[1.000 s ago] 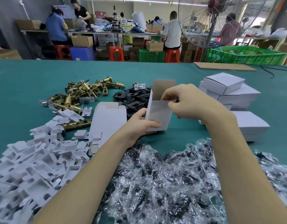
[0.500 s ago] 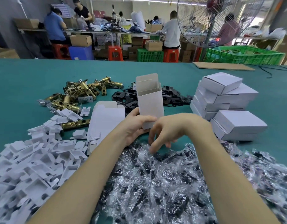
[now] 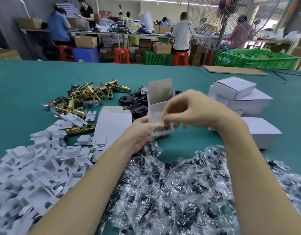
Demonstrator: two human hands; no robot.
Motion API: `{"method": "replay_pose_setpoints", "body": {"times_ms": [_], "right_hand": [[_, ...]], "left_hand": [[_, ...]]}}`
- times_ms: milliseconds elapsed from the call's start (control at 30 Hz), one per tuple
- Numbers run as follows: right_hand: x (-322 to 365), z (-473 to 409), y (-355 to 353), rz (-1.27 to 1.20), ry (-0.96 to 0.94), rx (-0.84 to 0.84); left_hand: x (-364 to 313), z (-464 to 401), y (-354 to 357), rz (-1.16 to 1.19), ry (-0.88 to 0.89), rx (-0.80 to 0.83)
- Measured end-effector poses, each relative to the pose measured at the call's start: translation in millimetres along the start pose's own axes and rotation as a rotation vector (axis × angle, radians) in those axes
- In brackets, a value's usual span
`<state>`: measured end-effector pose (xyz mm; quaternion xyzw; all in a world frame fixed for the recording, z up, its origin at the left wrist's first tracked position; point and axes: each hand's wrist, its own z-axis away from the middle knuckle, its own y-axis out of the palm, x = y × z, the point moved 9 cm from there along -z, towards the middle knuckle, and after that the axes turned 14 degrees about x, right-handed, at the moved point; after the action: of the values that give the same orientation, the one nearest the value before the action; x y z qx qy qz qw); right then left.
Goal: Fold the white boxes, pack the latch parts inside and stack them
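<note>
Right hand (image 3: 193,109) now up, bagged part (image 3: 164,127) against box (image 3: 156,106).

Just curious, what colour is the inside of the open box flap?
Plain brown-grey cardboard, on the raised flap of the white box, seen from the head camera.

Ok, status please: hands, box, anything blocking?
Left hand holds open box upright. Right hand pinches small plastic bag in front of the box. Nothing blocking.

head-worn view, forward and down
</note>
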<state>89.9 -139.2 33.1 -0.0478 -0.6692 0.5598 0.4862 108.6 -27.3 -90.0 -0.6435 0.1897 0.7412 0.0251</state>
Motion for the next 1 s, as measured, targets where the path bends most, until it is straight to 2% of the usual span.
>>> {"method": "replay_pose_setpoints", "body": {"times_ms": [100,167,233,267,433,500,567,667,700,733,833,867,933,1000], "right_hand": [[11,22,-42,-0.091,-0.13,-0.378],[20,35,-56,-0.082,-0.209,-0.57],[26,40,-61,-0.009,-0.205,-0.689],[26,37,-59,0.036,-0.164,-0.695],[21,6,-19,0.166,0.036,-0.312],[19,2,-11,0.214,0.075,-0.219],[19,2,-12,0.254,0.096,-0.202],[28,9,-26,0.215,0.025,-0.363],[31,9,-26,0.212,0.007,-0.369],[31,6,-22,0.227,0.017,-0.322],[17,-6,10,0.276,0.172,-0.015],[14,-8,16,0.264,0.195,0.04],[15,-8,15,0.227,0.155,0.028],[21,-4,0,0.174,0.044,-0.101]], "left_hand": [[2,-2,-1,-0.031,-0.018,-0.006],[3,-2,-2,-0.054,-0.03,-0.001],[3,-2,-2,-0.085,-0.038,0.007],[3,-2,-1,-0.087,-0.038,0.015],[3,-2,1,-0.086,-0.033,0.046],[2,-2,3,-0.087,-0.031,0.059],[2,-2,2,-0.082,-0.026,0.056],[0,-1,2,-0.095,-0.023,0.051],[0,-1,2,-0.1,-0.022,0.052],[0,0,3,-0.105,-0.022,0.054],[-1,1,4,-0.142,-0.025,0.074],[-1,1,6,-0.155,-0.026,0.082],[-1,1,6,-0.149,-0.031,0.08],[0,1,4,-0.133,-0.027,0.066]]}}
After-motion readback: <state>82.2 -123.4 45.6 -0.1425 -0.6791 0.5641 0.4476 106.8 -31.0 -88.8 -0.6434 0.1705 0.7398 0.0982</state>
